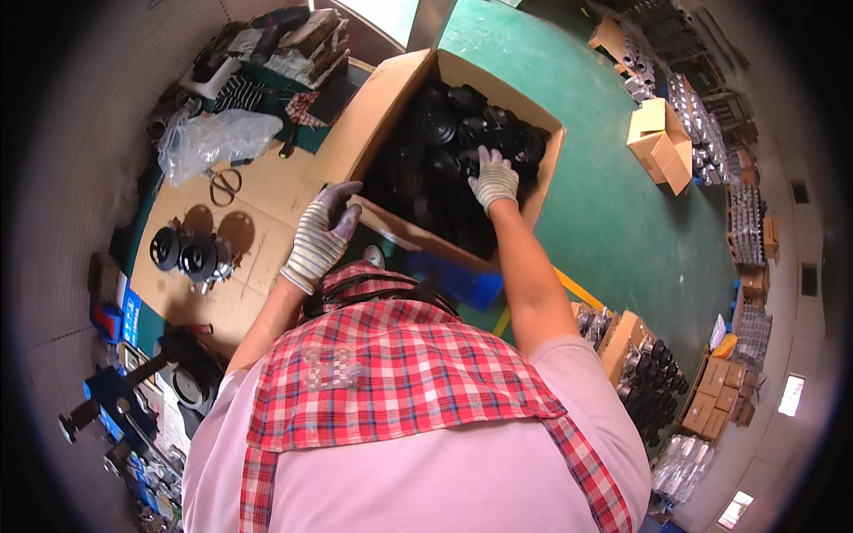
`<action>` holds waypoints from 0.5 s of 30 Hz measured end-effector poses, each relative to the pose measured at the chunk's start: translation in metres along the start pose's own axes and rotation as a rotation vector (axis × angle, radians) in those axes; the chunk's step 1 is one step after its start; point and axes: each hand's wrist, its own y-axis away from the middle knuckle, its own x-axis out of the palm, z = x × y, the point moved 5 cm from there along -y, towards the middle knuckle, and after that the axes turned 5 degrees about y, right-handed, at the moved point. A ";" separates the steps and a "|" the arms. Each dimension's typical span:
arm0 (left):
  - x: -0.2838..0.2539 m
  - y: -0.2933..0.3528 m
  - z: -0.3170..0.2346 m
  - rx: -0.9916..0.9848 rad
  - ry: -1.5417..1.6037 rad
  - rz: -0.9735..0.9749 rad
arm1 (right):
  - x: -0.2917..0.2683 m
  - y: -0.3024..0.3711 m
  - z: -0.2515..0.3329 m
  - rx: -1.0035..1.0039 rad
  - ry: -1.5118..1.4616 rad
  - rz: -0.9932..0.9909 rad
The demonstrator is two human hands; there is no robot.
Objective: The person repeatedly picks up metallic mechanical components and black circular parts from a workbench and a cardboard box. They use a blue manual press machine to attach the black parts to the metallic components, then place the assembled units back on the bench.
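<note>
A large open cardboard carton [549,164] stands in front of me, heaped with black round parts [442,124]. My right hand [494,182], in a striped knit glove, reaches in over the carton's right side. Its fingers are spread on top of the black parts, and none is gripped that I can see. At the carton's near left corner is my left hand [322,235], gloved alike, with thumb and fingers apart. Its fingertips meet the cardboard edge. On the cardboard-covered bench to the left stand two black wheel-like parts [197,258] with metal fittings.
Scissors [226,185] and a clear plastic bag [213,142] lie on the bench. A blue bin [462,282] sits below the carton. An open cardboard box [659,147] stands on the green floor at right, near stacked parts. Another box of black parts [649,382] is by my right elbow.
</note>
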 end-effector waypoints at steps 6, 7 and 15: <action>0.022 -0.089 0.014 -0.246 0.187 0.199 | 0.019 -0.039 -0.003 -0.065 0.045 -0.103; 0.030 -0.105 0.022 -0.284 0.201 0.232 | -0.002 -0.033 -0.002 -0.027 -0.006 -0.159; 0.093 -0.150 0.075 -0.504 0.477 0.377 | -0.081 0.007 0.044 0.128 -0.618 0.048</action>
